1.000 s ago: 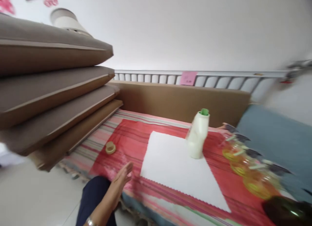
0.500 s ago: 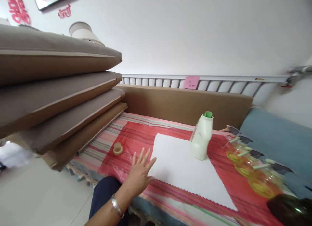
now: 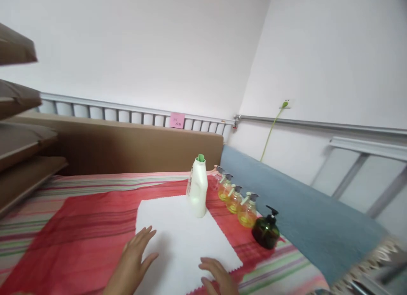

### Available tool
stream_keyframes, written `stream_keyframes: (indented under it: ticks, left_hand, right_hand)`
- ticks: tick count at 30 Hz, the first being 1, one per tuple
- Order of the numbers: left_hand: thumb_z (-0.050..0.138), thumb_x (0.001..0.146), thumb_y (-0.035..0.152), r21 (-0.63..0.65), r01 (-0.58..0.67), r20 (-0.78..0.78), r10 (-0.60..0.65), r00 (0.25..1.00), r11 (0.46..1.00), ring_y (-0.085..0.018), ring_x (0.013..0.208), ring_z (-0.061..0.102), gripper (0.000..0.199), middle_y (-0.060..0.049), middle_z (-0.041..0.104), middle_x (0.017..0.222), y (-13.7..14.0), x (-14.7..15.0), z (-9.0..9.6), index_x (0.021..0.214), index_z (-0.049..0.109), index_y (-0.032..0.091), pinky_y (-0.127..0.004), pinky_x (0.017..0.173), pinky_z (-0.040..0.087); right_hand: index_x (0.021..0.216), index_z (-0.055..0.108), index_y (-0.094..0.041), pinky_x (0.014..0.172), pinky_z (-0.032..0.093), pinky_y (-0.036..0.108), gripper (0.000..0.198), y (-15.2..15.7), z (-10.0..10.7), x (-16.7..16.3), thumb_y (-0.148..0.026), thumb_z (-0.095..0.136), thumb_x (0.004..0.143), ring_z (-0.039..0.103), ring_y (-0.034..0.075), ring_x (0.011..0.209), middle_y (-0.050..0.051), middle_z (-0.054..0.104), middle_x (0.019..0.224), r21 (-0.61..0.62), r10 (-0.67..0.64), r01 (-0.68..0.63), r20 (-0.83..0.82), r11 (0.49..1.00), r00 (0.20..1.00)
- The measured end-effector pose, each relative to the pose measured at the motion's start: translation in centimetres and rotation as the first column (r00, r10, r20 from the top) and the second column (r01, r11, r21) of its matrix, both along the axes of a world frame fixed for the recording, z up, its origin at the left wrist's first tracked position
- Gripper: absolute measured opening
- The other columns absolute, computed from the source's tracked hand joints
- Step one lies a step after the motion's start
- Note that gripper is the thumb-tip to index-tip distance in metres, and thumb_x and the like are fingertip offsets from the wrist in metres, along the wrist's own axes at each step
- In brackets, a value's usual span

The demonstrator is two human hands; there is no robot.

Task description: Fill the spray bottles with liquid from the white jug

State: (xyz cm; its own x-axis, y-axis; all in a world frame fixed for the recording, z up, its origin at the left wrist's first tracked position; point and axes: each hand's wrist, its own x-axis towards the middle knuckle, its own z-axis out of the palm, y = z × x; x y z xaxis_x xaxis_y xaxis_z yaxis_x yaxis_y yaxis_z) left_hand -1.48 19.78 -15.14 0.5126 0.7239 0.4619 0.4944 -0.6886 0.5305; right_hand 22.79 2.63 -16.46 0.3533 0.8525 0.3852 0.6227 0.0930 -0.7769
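My left hand (image 3: 132, 261) is held over the left side of a white cloth (image 3: 178, 240) with zigzag edges, thumb spread from the fingers, holding nothing. Over the cloth's front right part my right hand (image 3: 219, 278) reaches in, empty, its fingers slightly curved and apart. Beyond both hands, an uncapped white bottle (image 3: 199, 193) with a green spout (image 3: 200, 158) stands upright at the back of the cloth. Neither hand touches it. Under the cloth lies a red sheer sheet (image 3: 92, 231).
To the right runs a row of clear pump bottles with yellow liquid (image 3: 247, 212), ending in a dark green pump bottle (image 3: 266, 233). Stacked brown cushions (image 3: 19, 142) stand at left. A brown board (image 3: 127, 148) and a blue padded panel (image 3: 286, 193) border the striped bedding (image 3: 282, 269).
The view has swung right, and the cream cap on the left is out of clear sight. My right hand has come into view; my left hand is now over the cloth.
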Motion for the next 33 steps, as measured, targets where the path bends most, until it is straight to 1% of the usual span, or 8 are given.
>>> stream_keyframes:
  ticks: [4, 8, 14, 17, 19, 21, 25, 33]
  left_hand:
    - [0.056, 0.076, 0.045, -0.198, 0.003, 0.195, 0.036, 0.98, 0.98, -0.024, 0.11, 0.057, 0.039, -0.007, 0.064, 0.116, 2.1, -0.1, -1.7, 0.109, 0.062, 0.025, -0.042, 0.096, 0.043]
    - [0.056, 0.075, 0.043, -0.412, -0.006, 0.369, 0.173, 0.913, 0.911, -0.025, 0.105, 0.059, 0.038, -0.009, 0.067, 0.11, 2.2, -1.3, -0.7, 0.103, 0.065, 0.019, -0.041, 0.095, 0.044]
    - [0.053, 0.077, 0.043, -0.53, 0.104, 0.563, 0.258, 0.785, 0.841, -0.021, 0.085, 0.063, 0.03, -0.007, 0.07, 0.086, 3.0, -3.1, 1.3, 0.083, 0.066, 0.016, -0.034, 0.08, 0.049]
    - [0.051, 0.078, 0.047, -0.6, 0.166, 0.636, 0.341, 0.692, 0.782, -0.016, 0.063, 0.059, 0.035, -0.004, 0.065, 0.066, 3.5, -3.9, 1.8, 0.072, 0.062, 0.014, -0.028, 0.063, 0.048]
    - [0.051, 0.077, 0.047, -0.617, 0.185, 0.666, 0.383, 0.64, 0.765, -0.013, 0.055, 0.054, 0.035, 0.0, 0.059, 0.06, 3.6, -4.1, 2.1, 0.084, 0.06, 0.014, -0.025, 0.055, 0.045]
    - [0.055, 0.076, 0.043, -0.579, 0.124, 0.671, 0.383, 0.635, 0.806, -0.011, 0.051, 0.048, 0.044, 0.006, 0.051, 0.056, 3.3, -4.1, 2.5, 0.109, 0.054, 0.015, -0.022, 0.054, 0.041]
    - [0.058, 0.074, 0.032, -0.413, -0.102, 0.569, 0.344, 0.747, 0.905, -0.009, 0.048, 0.038, 0.067, 0.011, 0.035, 0.053, 2.3, -3.6, 2.9, 0.135, 0.032, 0.019, -0.02, 0.055, 0.036]
    - [0.04, 0.083, 0.033, -0.323, -0.186, 0.369, 0.304, 0.878, 0.928, -0.011, 0.045, 0.033, 0.068, 0.011, 0.026, 0.052, 2.1, -2.8, 0.7, 0.142, 0.013, 0.013, -0.021, 0.05, 0.031]
  right_hand:
    - [0.088, 0.07, -0.023, 0.09, 0.047, 0.041, 0.032, 3.6, 4.0, -0.2, -0.047, 0.067, 0.066, 0.061, 0.028, 0.097, 0.008, 0.069, 0.099, -0.034, -0.092, 0.087, -0.236, 0.996, 0.967]
    - [0.095, 0.065, -0.018, 0.087, 0.048, 0.042, 0.042, 8.2, 5.6, -2.5, -0.052, 0.062, 0.071, 0.061, 0.028, 0.097, 0.011, 0.068, 0.101, -0.097, -0.078, 0.045, -0.365, 0.994, 0.928]
    - [0.103, 0.058, -0.015, 0.078, 0.05, 0.038, 0.049, 13.5, 6.0, -7.4, -0.057, 0.051, 0.079, 0.064, 0.022, 0.083, 0.01, 0.068, 0.094, -0.022, 0.04, -0.106, -0.836, 0.994, 0.547]
    - [0.105, 0.057, -0.015, 0.07, 0.05, 0.033, 0.054, 14.8, 6.6, -8.8, -0.061, 0.044, 0.08, 0.062, 0.017, 0.069, 0.007, 0.067, 0.084, -0.005, 0.063, -0.126, -0.847, 0.992, 0.527]
    - [0.116, 0.051, -0.018, 0.064, 0.048, 0.029, 0.053, 14.9, 6.8, -9.6, -0.057, 0.05, 0.079, 0.056, 0.013, 0.06, 0.002, 0.064, 0.077, 0.008, 0.083, -0.138, -0.834, 0.99, 0.545]
    - [0.131, 0.038, -0.023, 0.059, 0.044, 0.025, 0.064, 14.3, 7.0, -10.3, -0.048, 0.059, 0.076, 0.049, 0.011, 0.053, -0.005, 0.059, 0.066, -0.02, 0.077, -0.141, -0.757, 0.99, 0.649]
    - [0.142, 0.016, -0.025, 0.055, 0.038, 0.023, 0.086, 12.4, 7.0, -11.0, -0.037, 0.065, 0.072, 0.037, 0.01, 0.047, -0.012, 0.037, 0.051, -0.099, 0.015, -0.06, -0.4, 0.993, 0.916]
    - [0.143, 0.009, -0.017, 0.053, 0.033, 0.022, 0.077, 10.7, 6.3, -9.3, -0.027, 0.049, 0.079, 0.031, 0.011, 0.048, -0.011, 0.026, 0.052, -0.056, -0.041, 0.033, -0.153, 0.998, 0.987]
